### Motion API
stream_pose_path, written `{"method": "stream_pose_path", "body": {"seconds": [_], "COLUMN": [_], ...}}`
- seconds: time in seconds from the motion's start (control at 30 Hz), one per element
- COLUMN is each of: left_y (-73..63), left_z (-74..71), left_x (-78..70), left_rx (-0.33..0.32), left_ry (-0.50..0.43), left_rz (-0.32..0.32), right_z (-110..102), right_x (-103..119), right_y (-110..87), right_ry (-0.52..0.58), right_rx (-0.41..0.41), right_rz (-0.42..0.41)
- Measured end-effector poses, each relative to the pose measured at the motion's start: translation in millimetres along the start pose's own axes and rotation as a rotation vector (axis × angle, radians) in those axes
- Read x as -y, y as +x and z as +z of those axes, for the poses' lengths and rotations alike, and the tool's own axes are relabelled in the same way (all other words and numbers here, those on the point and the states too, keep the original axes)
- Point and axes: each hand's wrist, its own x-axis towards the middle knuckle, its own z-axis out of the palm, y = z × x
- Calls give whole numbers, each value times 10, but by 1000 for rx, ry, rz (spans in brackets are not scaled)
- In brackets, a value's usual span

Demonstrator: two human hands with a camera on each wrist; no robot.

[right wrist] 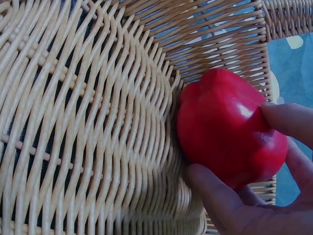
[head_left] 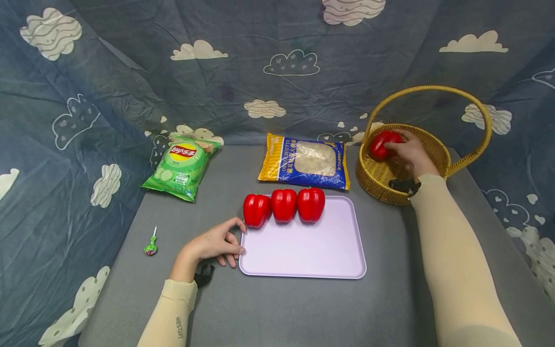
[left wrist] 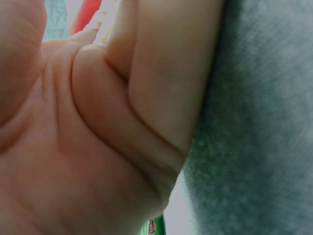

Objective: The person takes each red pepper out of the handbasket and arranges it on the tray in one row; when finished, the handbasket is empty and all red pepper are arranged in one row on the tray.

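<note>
My right hand [head_left: 409,149] grips a red bell pepper [right wrist: 230,129] inside the wicker basket [head_left: 377,185], its thumb and fingers on either side of it. In the right wrist view the pepper lies close against the woven wall. At the left edge of the lilac tray [head_left: 303,255], my left hand [head_left: 217,243] touches the rim with thumb and index fingertips, the other fingers loosely bent beside it. A left red pepper [head_left: 257,211], a middle red pepper [head_left: 284,206] and a right red pepper [head_left: 310,205] stand in a row along the tray's far side.
Behind the tray lies a blue and yellow pasta bag [head_left: 308,161]. A green chip bag [head_left: 181,166] is at the back left, and a green-wrapped lollipop [head_left: 151,246] lies left of my left hand. The basket's tall handle [head_left: 433,88] arches above its opening.
</note>
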Motion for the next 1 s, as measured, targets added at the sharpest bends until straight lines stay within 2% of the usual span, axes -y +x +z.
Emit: {"method": "stream_pose_path", "body": {"seconds": [0.4,0.63,1.0], "left_y": [2,4,-5], "left_z": [2,0,9], "left_x": [0,-14,-21], "left_rx": [2,-3,-4], "left_ry": [-2,-2,-4], "left_rz": [-6,-8,-5], "right_z": [-56,-98,-86], "right_x": [144,287,359], "right_y": [-70,-257,-673], "right_ry": [-82,-99,-87], "right_rx": [10,46,24], "right_rz": [-33,-67,-167]}}
